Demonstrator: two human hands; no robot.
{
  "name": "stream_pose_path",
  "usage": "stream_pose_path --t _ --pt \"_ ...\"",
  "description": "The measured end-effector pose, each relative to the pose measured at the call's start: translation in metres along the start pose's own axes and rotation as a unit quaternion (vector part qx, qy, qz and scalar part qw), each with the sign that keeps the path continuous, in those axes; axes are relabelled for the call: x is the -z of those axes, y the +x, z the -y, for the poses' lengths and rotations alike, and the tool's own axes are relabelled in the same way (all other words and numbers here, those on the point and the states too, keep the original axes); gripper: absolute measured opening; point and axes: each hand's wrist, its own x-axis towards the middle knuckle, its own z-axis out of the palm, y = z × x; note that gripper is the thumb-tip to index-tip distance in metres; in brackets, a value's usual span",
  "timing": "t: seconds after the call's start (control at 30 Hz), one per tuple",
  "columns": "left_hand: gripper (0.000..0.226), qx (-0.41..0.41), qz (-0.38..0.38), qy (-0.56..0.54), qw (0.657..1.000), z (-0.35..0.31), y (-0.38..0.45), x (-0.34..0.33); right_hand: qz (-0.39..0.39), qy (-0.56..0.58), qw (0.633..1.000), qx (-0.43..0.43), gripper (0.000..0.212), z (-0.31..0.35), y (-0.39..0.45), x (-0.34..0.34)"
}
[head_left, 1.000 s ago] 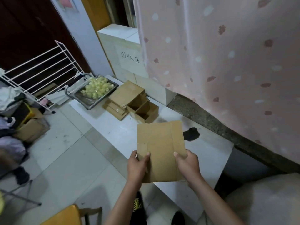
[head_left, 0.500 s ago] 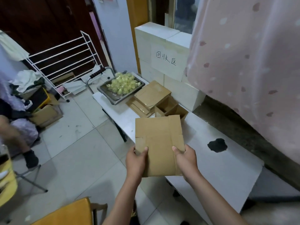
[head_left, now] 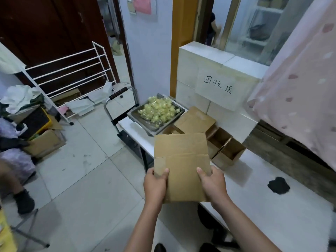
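Gripping a flat carton (head_left: 181, 160) by its lower corners, the left hand (head_left: 155, 186) and right hand (head_left: 212, 186) each pinch it, thumb on the top face, holding it in the air over the near edge of the table (head_left: 272, 215). Beyond it stand open boxes (head_left: 225, 148), then a stack of flat cartons (head_left: 194, 120) beside a tray (head_left: 158, 115).
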Motion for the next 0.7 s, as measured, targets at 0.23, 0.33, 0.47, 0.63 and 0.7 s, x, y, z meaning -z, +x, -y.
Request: stream_pose_path --t 0.23,0.33,0.47,0.63,0.7 --pt "0.021 -0.002 0.039 -0.037 0.999 -0.017 0.046 0.002 -0.038 -0.018 0.999 -0.019 0.016 0.024 0.023 -0.025" --pt "0.017 -0.003 0.049 -0.033 0.998 -0.028 0.068 -0.002 -0.043 -0.019 0.999 -0.015 0.010 0.032 0.045 -0.036" --pt "0.024 -0.006 0.060 -0.001 0.998 -0.050 0.113 -0.010 -0.054 0.007 0.998 -0.018 0.010 0.042 0.081 -0.055" --pt "0.027 -0.029 0.078 0.043 0.996 -0.087 0.180 -0.030 -0.074 0.036 0.996 -0.032 0.019 0.056 0.146 -0.080" --pt "0.032 -0.034 0.085 0.076 0.993 -0.101 0.205 -0.039 -0.077 0.034 0.995 -0.050 0.027 0.063 0.172 -0.089"
